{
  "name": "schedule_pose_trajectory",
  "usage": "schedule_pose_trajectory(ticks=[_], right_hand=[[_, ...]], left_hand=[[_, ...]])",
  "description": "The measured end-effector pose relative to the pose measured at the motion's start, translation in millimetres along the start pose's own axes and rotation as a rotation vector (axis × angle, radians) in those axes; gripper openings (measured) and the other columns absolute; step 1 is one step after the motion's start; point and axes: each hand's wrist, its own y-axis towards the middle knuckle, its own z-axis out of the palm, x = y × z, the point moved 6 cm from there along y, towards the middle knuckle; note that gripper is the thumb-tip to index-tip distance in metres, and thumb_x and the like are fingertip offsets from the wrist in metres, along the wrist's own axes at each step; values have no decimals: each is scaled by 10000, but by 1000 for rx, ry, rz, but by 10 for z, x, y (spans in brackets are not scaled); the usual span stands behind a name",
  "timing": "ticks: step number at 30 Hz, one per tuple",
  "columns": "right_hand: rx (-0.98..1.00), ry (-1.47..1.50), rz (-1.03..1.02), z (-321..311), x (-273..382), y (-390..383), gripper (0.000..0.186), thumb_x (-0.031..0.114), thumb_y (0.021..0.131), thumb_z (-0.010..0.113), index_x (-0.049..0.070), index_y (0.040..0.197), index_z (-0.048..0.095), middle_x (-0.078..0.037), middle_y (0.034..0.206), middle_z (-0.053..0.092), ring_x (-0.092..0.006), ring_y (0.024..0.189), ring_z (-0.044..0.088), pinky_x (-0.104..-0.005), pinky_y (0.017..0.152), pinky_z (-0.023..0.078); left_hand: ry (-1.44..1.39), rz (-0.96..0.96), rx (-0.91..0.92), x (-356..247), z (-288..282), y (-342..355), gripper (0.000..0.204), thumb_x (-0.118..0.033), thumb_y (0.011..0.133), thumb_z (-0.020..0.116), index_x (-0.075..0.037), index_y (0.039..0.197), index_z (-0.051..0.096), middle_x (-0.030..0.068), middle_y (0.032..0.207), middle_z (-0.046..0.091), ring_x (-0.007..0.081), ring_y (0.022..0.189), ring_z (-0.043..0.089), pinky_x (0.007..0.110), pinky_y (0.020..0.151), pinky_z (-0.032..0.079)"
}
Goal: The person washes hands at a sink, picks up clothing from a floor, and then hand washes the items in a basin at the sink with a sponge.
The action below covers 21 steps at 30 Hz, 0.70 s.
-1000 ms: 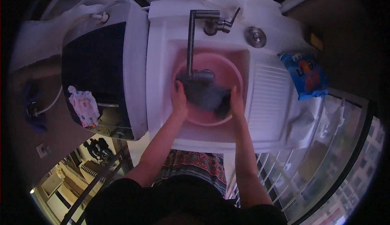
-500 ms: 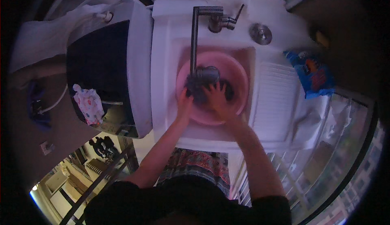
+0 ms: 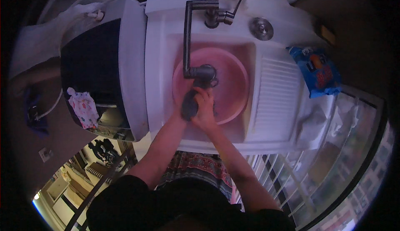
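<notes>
A dark, wet-looking cloth (image 3: 189, 106) is bunched up at the near left side of a pink basin (image 3: 239, 106). My right hand (image 3: 204, 108) grips it from the right, its fingers curled over the fabric. My left hand (image 3: 178, 116) meets the same cloth from the left. The fabric covers the fingers of that hand, so their hold cannot be made out. Just beyond the hands, the dark end of the faucet (image 3: 188, 35) hangs low over the basin. Part of the cloth reaches up close beneath this spout.
The basin sits in a white sink (image 3: 162, 89) with a ribbed washboard (image 3: 277, 97) on its right. A blue packet (image 3: 318, 74) lies at the far right, and a round metal drain piece (image 3: 261, 28) behind. On the left stands a dark-topped washing machine (image 3: 93, 60) bearing a patterned cloth (image 3: 83, 108).
Both hands have come closer together and moved toward me and to the left in the basin. The spread-out right hand has closed on the dark cloth, which is now gathered up. The view has shifted slightly.
</notes>
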Motion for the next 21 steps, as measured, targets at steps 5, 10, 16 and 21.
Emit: schedule_pose_trajectory(ticks=[5, 10, 16, 21], right_hand=[[117, -150, 148, 158, -433, 370, 475, 176, 528, 685, 62, 962, 526, -150, 1075, 511, -358, 1052, 441, -464, 840, 362], [337, -436, 348, -308, -1174, 404, 527, 186, 562, 673, 86, 1055, 517, -131, 992, 561, -304, 945, 535, -420, 817, 400], [102, -928, -5, -4, -1084, 344, 605, 207, 634, 660, 143, 1200, 456, -163, 1303, 347, -362, 1225, 297, -522, 914, 324], [717, -832, -19, 228, -1052, 350, 540, 243, 717, 598, 258, 1234, 443, -145, 1374, 228, -360, 1262, 223, -639, 948, 186]], left_hand=[[152, -145, -184, 588, -767, 27, 383, -317, 841, 504, -104, 1158, 477, 65, 1056, 535, 201, 928, 541, 353, 808, 440], [718, -378, -221, 312, -625, 136, 358, -293, 844, 511, -100, 1143, 483, 53, 1017, 541, 167, 873, 552, 316, 767, 449], [1015, -90, -159, -224, -820, 63, 334, -244, 846, 531, -52, 1116, 489, 76, 1070, 510, 161, 980, 493, 287, 819, 407], [830, -79, -347, -246, -707, -272, 439, -272, 860, 514, -100, 1250, 411, 106, 1215, 439, 191, 1144, 381, 329, 920, 335]])
